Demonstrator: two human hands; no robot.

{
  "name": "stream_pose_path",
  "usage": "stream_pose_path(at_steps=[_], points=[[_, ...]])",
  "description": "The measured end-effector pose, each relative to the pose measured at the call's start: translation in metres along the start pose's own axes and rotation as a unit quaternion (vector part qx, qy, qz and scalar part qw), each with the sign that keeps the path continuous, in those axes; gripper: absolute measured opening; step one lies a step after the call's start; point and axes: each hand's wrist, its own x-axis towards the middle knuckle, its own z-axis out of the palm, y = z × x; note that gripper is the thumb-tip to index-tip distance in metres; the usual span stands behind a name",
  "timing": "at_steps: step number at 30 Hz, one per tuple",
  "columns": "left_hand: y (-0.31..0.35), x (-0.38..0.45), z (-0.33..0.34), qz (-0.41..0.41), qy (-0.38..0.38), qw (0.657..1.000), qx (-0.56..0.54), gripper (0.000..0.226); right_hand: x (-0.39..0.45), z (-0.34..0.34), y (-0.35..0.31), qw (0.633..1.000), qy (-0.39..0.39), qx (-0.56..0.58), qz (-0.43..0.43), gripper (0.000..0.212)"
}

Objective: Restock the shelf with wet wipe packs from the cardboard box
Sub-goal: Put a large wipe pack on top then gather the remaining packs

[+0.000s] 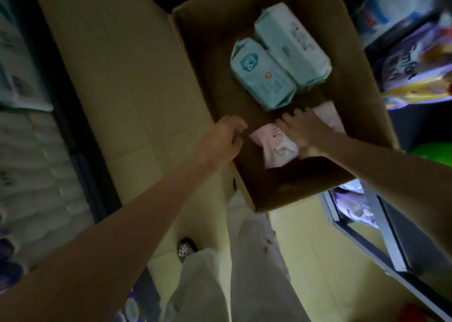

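Note:
An open cardboard box [195, 59] stands on the tiled floor in front of me. Two light blue wet wipe packs [263, 73] [293, 45] lie side by side deep in the box. Nearer to me lies a pink wet wipe pack [274, 145], and another pink pack [329, 116] shows beyond my right hand. My right hand [303, 130] rests on the near pink pack with its fingers spread over it. My left hand [225, 140] holds the box's left wall with its fingers curled over the rim.
Shelves of white packs [31, 155] line the left side. On the right stand dark metal shelves [367, 236] with purple and yellow packages [413, 72]. My white trousers [244, 272] and a shoe [186, 249] are below the box.

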Motion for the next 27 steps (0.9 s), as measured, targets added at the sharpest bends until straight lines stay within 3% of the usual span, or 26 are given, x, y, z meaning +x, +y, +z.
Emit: stream_pose_path(at_steps=[3,5,8,11,13,15,17,20,21,22,23,25,26,27], points=[[0.002,-0.005,-0.031,-0.017,0.009,1.0,-0.004,0.038,-0.024,-0.041,0.004,0.979,0.026,0.168,0.11,0.107],[0.004,-0.007,-0.056,-0.072,0.007,0.997,-0.027,0.047,-0.04,-0.084,0.004,0.933,0.068,0.315,0.162,0.106],[0.015,-0.028,-0.093,-0.102,0.003,0.972,-0.209,0.078,-0.047,-0.167,-0.01,0.842,0.131,0.492,0.179,0.111],[0.031,-0.067,-0.15,-0.017,0.048,0.954,-0.296,0.098,-0.052,-0.272,-0.051,0.782,0.234,0.565,0.12,0.099],[0.031,-0.106,-0.201,0.013,0.151,0.925,-0.35,0.11,-0.066,-0.346,-0.099,0.762,0.311,0.563,0.084,0.091],[0.021,-0.162,-0.259,0.043,0.259,0.888,-0.378,0.108,-0.088,-0.414,-0.156,0.742,0.357,0.565,0.046,0.095],[0.005,-0.231,-0.315,0.063,0.305,0.868,-0.387,0.097,-0.12,-0.475,-0.214,0.715,0.355,0.601,-0.033,0.092],[-0.022,-0.344,-0.388,0.103,0.279,0.846,-0.443,0.066,-0.169,-0.55,-0.28,0.623,0.301,0.691,-0.208,0.035],[-0.027,-0.381,-0.407,0.109,0.272,0.841,-0.456,0.061,-0.185,-0.572,-0.295,0.615,0.314,0.678,-0.25,0.019],[-0.03,-0.418,-0.425,0.11,0.283,0.833,-0.463,0.057,-0.199,-0.594,-0.31,0.63,0.346,0.636,-0.28,0.02],[-0.035,-0.453,-0.44,0.121,0.298,0.823,-0.468,0.047,-0.214,-0.614,-0.326,0.659,0.394,0.562,-0.308,0.034],[-0.04,-0.52,-0.467,0.139,0.339,0.812,-0.454,0.03,-0.234,-0.65,-0.361,0.728,0.538,0.278,-0.322,0.072],[-0.039,-0.554,-0.477,0.135,0.359,0.812,-0.439,0.028,-0.244,-0.665,-0.381,0.72,0.598,0.123,-0.331,0.088],[-0.041,-0.584,-0.488,0.125,0.379,0.817,-0.416,0.028,-0.255,-0.678,-0.403,0.683,0.64,-0.008,-0.351,0.099]])
